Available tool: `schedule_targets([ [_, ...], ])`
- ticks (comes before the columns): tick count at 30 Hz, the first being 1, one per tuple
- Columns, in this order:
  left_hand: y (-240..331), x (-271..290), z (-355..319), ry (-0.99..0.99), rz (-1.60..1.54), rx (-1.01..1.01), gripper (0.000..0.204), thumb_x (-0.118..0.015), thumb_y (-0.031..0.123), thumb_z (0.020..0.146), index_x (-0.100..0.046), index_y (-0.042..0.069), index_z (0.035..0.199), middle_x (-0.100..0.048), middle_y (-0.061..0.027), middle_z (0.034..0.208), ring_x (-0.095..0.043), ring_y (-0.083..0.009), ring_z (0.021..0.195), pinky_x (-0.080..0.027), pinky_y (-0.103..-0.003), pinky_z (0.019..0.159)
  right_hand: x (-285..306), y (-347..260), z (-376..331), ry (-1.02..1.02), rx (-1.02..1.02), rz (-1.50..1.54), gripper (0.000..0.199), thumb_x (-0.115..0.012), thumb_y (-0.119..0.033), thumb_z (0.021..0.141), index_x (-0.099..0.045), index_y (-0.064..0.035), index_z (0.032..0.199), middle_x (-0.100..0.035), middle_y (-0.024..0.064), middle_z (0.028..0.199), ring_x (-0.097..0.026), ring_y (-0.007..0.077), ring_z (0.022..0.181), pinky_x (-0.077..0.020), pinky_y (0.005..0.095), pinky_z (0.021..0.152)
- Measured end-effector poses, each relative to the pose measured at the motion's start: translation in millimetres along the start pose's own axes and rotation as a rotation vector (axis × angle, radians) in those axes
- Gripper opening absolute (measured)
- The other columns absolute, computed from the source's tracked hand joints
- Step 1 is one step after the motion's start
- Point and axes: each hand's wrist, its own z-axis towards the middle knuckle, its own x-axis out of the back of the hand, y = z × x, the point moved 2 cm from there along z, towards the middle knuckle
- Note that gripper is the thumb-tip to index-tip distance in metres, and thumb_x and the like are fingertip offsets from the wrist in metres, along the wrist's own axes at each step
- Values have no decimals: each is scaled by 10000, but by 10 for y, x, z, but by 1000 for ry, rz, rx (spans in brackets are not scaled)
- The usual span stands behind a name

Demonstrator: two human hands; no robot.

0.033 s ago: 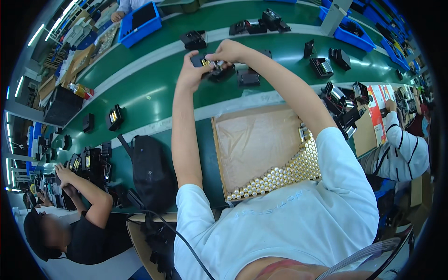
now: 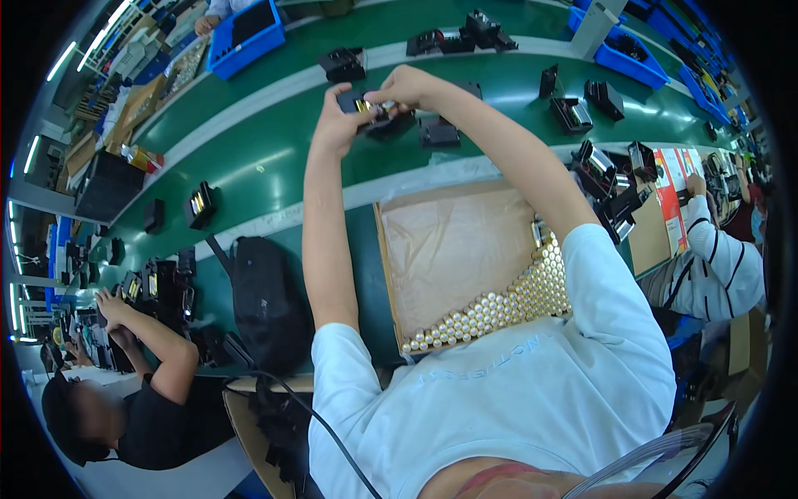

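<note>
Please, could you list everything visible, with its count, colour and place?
batteries: many, gold and silver, mostly in shallow box
shallow box: one, brown, before the person
cases: many, black, over the worktops
worktops: at least two, green, across the view
bag: one, black, left of the shallow box
trays: several, blue, far side
cardboard box: one, brown, lower left
co-workers: at least three, clothes black or light, both sides
background clutter: mixed colours, too small to count
shirt: one, pale blue, lower centre
left hand: one, bare, holding a case
right hand: one, bare, touching that case
</note>
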Motion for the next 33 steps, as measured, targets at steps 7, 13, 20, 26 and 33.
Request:
schedule_targets([
  [7, 19, -25, 305, -56, 264, -19, 647, -745, 10, 731, -456, 42, 1309, -540, -220, 1166, -593, -337, 977, -536, -427, 829, -46, 598, 503, 102, -100, 46, 219, -687, -214, 822, -702, 3, 841, -642, 168, 809, -641, 332, 761, -508, 425, 669],
  [13, 151, 571, 40, 278, 1147, 106, 492, -624, 175, 757, -521, -14, 1199, -611, -251, 957, -607, -417, 858, -510, -506, 774, -876, -362, -1739, -685, 123, -270, 253, -725, -240, 797, -726, -42, 954, -697, 50, 844, -604, 157, 646, -525, 313, 528],
  [20, 328, 61, -86, 699, 1755, -237, 444, -568, 214, 788, -548, -17, 1167, -586, -250, 1087, -550, -448, 987, -453, -538, 866, -1666, -41, -2470, -1153, 386, -518, 244, -680, -184, 852, -700, 51, 790, -661, 103, 651, -618, 206, 474, -493, 305, 500],
  [26, 366, -317, -149, 335, 1542, -267, 399, -578, 201, 850, -537, 19, 1202, -557, -219, 1151, -546, -381, 1005, -466, -487, 864, -1694, 8, -2407, -1132, 467, -502, 239, -620, -162, 881, -699, 45, 792, -661, 87, 668, -622, 197, 476, -500, 301, 520],
  [33, 57, -105, 28, -64, 1130, -233, 541, -624, 253, 815, -501, 169, 1336, -542, -209, 1231, -510, -442, 1108, -458, -530, 936, -1630, 110, -2322, -1127, 413, -406, 243, -572, -161, 888, -701, 23, 794, -663, 72, 691, -628, 188, 488, -509, 307, 549],
])
